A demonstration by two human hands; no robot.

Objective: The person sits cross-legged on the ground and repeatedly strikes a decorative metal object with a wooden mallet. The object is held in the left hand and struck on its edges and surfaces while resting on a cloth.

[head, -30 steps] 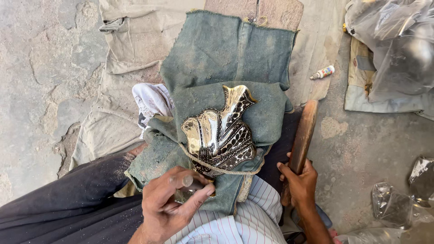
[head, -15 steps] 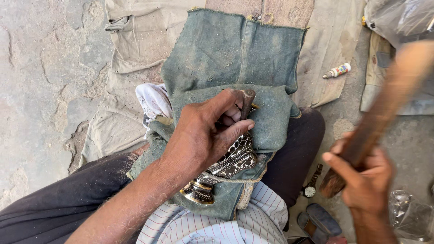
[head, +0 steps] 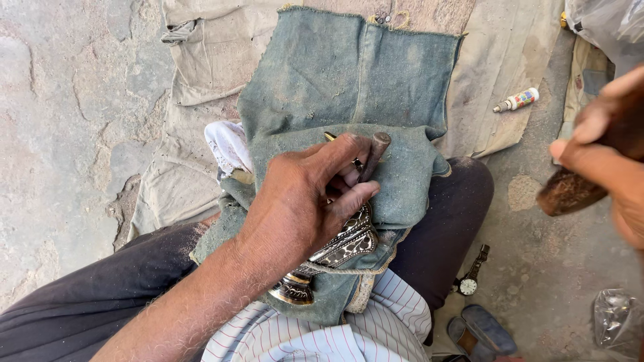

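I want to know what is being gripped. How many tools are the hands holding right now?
2. A metal punch in the left hand, over the ornate metal piece; a blurred wooden mallet in the right hand, raised at right.

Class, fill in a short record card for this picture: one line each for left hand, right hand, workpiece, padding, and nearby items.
left hand: holds a metal punch upright on the workpiece
right hand: grips a wooden mallet, raised, blurred
workpiece: engraved silver piece, partly covered
padding: worn denim cloth over the lap
nearby items: wristwatch, small tube, sandal on the ground
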